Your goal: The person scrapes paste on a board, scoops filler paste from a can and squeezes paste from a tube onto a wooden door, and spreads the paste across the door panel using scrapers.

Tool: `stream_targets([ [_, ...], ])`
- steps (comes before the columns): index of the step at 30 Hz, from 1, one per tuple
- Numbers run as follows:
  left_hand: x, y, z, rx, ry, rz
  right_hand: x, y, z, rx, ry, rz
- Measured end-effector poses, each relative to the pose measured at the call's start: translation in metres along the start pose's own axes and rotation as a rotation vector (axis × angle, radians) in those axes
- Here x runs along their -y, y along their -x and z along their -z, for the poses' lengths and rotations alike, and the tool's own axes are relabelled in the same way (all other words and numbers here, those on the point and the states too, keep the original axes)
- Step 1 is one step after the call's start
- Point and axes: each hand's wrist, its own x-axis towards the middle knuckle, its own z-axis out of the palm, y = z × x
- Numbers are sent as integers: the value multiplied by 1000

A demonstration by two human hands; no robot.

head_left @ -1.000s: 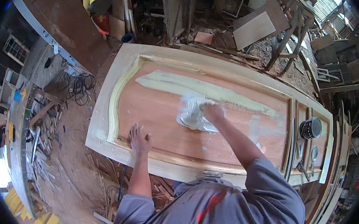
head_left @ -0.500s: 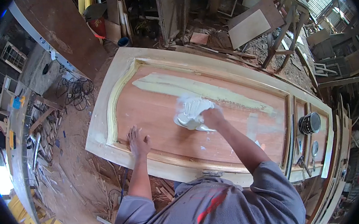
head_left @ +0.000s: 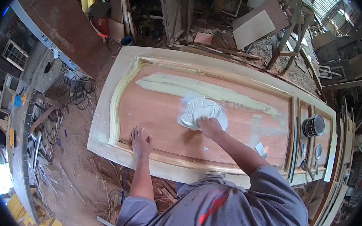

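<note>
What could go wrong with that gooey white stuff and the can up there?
The right hand is at the white paste, so the fingers might get messy. The can stands on the door and a bump could tip it. Someone might trip on the tangled cables.

You've got fisheye bend, black corners. Daylight blows out top right and lower left; background dim. Soft shadow under your right hand point(head_left: 209, 127). White paste point(head_left: 200, 110) smeared by blur, door point(head_left: 159, 110) evenly lit.
</note>
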Motion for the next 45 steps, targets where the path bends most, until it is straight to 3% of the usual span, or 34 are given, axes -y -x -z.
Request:
stream_targets([
  [3,1,7,0,18,5,12,11,-2,79,338,19,111],
  [7,2,4,-2,13,5,8,-7,-26,50,150,-108,-96],
  [8,3,1,-1,11,9,19,-1,-18,26,84,30,16],
  [11,0,5,-3,21,16,47,10,-15,59,238,45,77],
  [15,2,4,-2,19,11,32,26,-58,60,111,-4,180],
  [18,1,3,0,17,12,44,55,-59,21,-95,3,466],
  [21,1,3,1,9,29,30,48,-39,36,204,124,549],
  [24,2,1,2,5,34,10,11,-27,50,183,148,709],
  [26,1,1,4,10,27,14,-16,-31,69,375,283,644],
  [29,-2,3,4,22,24,28,-54,-36,87,430,266,439],
  [32,-1,-1,4,28,29,39,-83,-18,73,277,114,241],
  [35,-2,1,6,29,14,46,-60,42,75,2,-116,-171],
  [38,-4,0,3,20,-5,25,-33,71,54,62,-135,-437],
  [41,-4,1,1,18,4,2,17,51,53,-58,-321,-571],
  [43,-1,1,0,16,-11,-26,31,19,38,-127,-283,-521],
  [45,-6,4,1,24,-35,-20,36,-21,45,-138,-463,-724],
])
